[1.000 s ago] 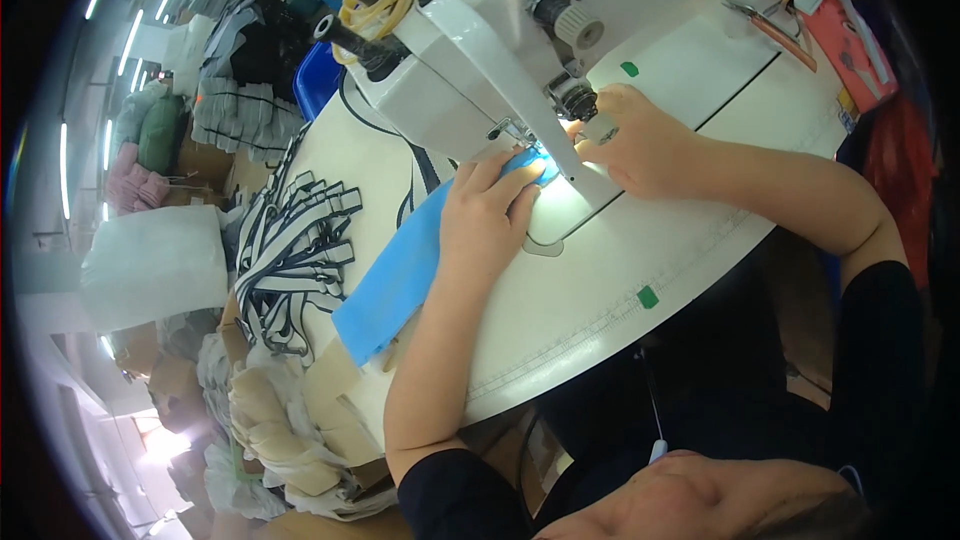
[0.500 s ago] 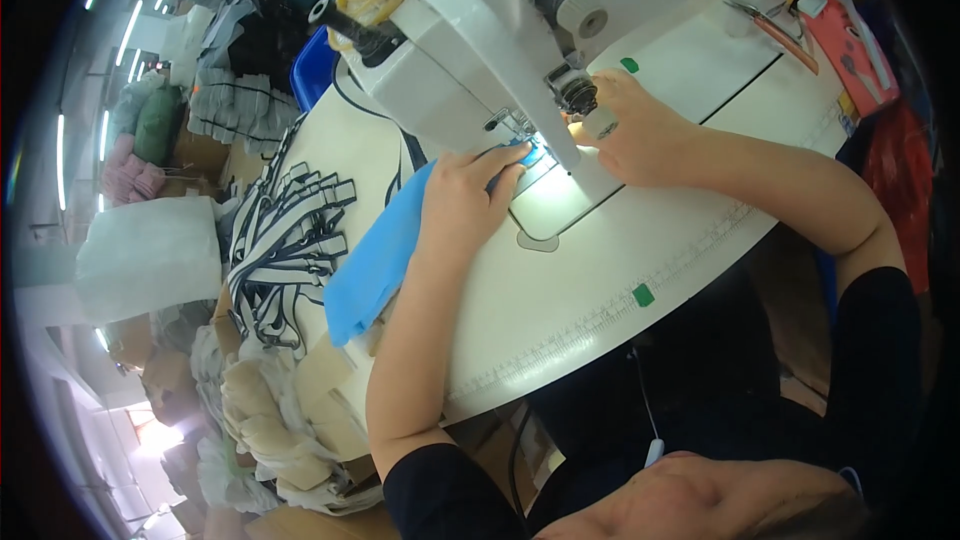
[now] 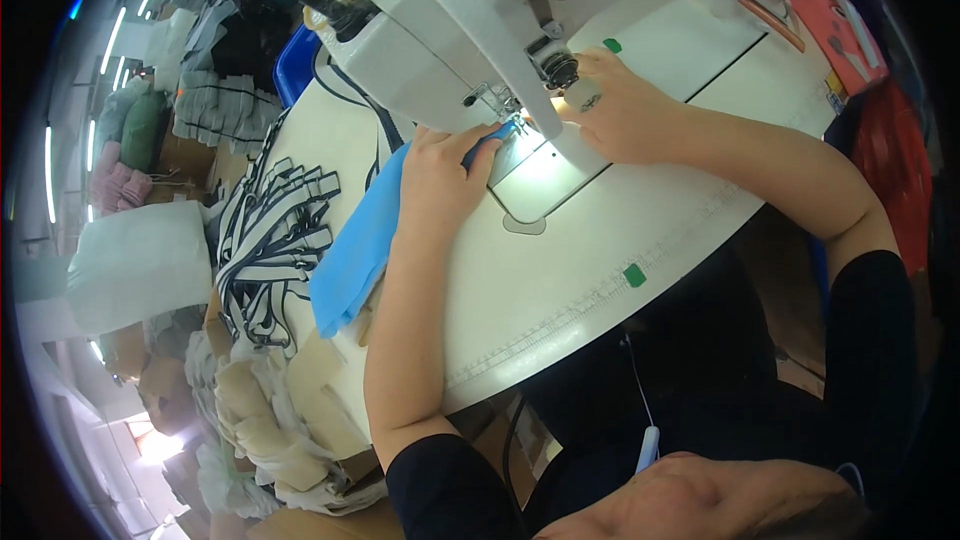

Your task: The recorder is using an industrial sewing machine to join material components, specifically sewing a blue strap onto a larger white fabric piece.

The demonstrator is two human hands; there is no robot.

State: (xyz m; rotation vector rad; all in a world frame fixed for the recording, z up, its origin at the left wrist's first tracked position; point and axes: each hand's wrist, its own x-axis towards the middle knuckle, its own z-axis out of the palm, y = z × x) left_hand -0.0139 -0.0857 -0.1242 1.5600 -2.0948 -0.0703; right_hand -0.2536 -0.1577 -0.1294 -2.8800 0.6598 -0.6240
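Beneath the lit head of the white sewing machine [image 3: 425, 60], I have the front end of a blue cloth [image 3: 350, 255] at the presser foot [image 3: 519, 124], the rest lying back across the table [image 3: 560, 280]. Its long axis runs on a slant, from the loose end at lower left, near the table's edge, up and rightward to the stitching spot. That line is what I read most closely from my distant seat, because the left hand [image 3: 437, 178] lies right along it: the nearer of the two, spread over the cloth's upper part, with the loose length trailing out beyond its outer side. Blue shows between the left thumb and forefinger, so those fingers touch the cloth, but I cannot tell whether they pinch it or only press it flat. The right hand [image 3: 627, 110] sits across the gap, on the far side of the machine's slanting front bar, fingers pointing leftward toward the foot; their tips are partly hidden by machine parts, and whether they grip anything I cannot tell. Left of the cloth I see a heap of black-and-white straps [image 3: 270, 240], and well apart, at upper right, orange-handled snips [image 3: 760, 15].
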